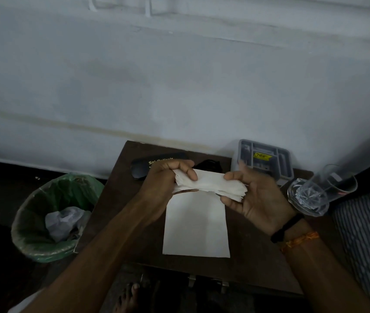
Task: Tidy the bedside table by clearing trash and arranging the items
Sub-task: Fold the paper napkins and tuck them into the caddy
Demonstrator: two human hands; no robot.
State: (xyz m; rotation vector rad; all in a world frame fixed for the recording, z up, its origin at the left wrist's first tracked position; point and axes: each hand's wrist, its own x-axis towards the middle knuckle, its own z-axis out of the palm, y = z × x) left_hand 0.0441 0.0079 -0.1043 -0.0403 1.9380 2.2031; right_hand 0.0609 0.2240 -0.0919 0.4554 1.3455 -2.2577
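Both hands hold a folded tissue (210, 184) above the worktop (121, 199). Left hand (168, 177) fingers curl round its 9 o'clock end; right hand (254, 195) pinches the 3 o'clock end, apparently to bunch it for disposal. A flat white sheet (196, 227) lies beneath. The lined bin (51, 218) stands at 9 o'clock, convenient for trash.

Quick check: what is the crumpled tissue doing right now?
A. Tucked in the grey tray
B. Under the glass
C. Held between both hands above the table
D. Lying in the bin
C: the left hand and right hand both grip the crumpled tissue above the table.
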